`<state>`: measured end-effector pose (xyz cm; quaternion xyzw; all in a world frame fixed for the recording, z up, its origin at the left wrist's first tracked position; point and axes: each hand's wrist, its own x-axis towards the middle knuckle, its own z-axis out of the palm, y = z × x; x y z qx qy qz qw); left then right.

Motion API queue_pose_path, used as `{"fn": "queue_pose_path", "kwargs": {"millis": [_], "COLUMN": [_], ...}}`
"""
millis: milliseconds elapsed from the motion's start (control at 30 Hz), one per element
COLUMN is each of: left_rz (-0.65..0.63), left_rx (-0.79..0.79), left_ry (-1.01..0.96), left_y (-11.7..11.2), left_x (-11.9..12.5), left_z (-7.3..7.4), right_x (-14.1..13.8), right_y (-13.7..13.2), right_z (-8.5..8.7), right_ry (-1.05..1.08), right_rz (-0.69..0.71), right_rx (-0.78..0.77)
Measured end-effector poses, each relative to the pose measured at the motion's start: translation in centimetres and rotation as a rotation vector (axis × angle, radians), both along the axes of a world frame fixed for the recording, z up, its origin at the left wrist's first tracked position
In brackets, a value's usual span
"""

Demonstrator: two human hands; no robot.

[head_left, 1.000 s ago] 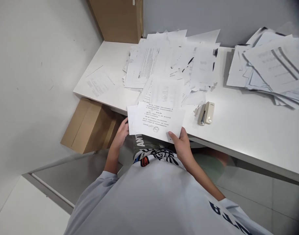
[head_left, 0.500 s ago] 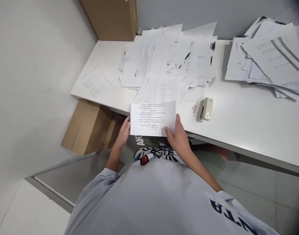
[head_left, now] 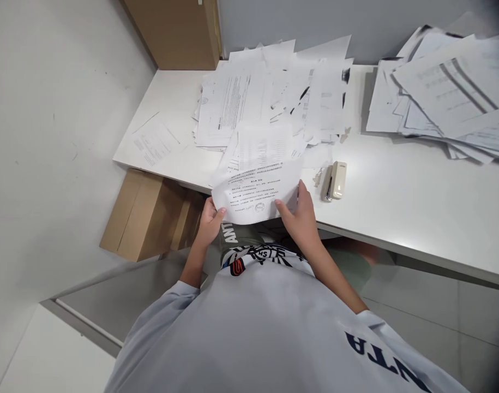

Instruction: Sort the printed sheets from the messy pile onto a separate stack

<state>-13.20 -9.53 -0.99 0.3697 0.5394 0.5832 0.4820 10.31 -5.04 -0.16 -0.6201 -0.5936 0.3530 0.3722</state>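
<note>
Both hands hold a printed sheet with a round stamp near its lower edge (head_left: 257,191), and the sheet curves upward between them. My left hand (head_left: 210,221) grips its lower left corner. My right hand (head_left: 300,217) pinches its lower right side, thumb on top. Behind the sheet, a loose heap of printed papers (head_left: 269,103) covers the white desk (head_left: 396,213). The sheet's far edge overlaps the heap, and its lower edge hangs over the desk's front edge. A beige stapler (head_left: 334,181) lies just beyond my right hand.
A second pile of papers (head_left: 437,93) lies at the right end of the desk, and a single sheet (head_left: 154,142) lies at the left. A cardboard box (head_left: 146,215) stands under the desk's left end, with another (head_left: 171,33) behind the desk.
The sheet now bends and curves instead of lying flat, with its far edge tipped onto the heap. My left hand has moved up onto its corner. The whole view has shifted slightly left.
</note>
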Motion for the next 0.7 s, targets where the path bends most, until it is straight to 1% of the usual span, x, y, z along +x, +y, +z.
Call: {"fn": "queue_pose_path", "kwargs": {"millis": [67,100,200,267,333,400,467,533,600,700], "left_rz": [0.038,0.057,0.082,0.080,0.085,0.096,0.104,0.126,0.168,0.218], "left_rx": [0.025,0.036,0.091,0.148,0.206,0.233,0.226,0.217,0.215,0.207], "left_ry": [-0.017,-0.023,-0.002,0.033,0.071,0.112,0.150,0.162,0.152,0.174], "left_y": [0.6,1.1,3.2,4.8,6.1,6.8,7.0,6.8,6.6,6.3], "left_x": [0.6,0.9,1.7,1.8,1.8,1.7,1.6,1.7,1.9,2.0], "left_z": [0.5,0.8,1.3,1.5,1.7,1.8,1.7,1.5,1.3,1.4], "right_x": [0.1,0.2,0.8,1.4,1.8,2.1,2.3,2.6,2.7,2.7], "right_y": [0.8,1.3,3.1,4.2,4.9,5.2,5.5,5.6,5.9,6.3], "right_z": [0.3,0.5,1.1,1.2,1.0,0.3,-0.5,-1.1,-1.3,-0.9], "right_ry": [0.161,0.244,0.433,0.505,0.571,0.632,0.666,0.672,0.655,0.566], "right_rz": [-0.060,-0.068,-0.047,-0.075,-0.103,-0.080,-0.046,-0.026,-0.003,0.041], "right_rx": [0.024,0.036,0.059,0.098,0.142,0.121,0.055,0.026,0.055,0.107]}}
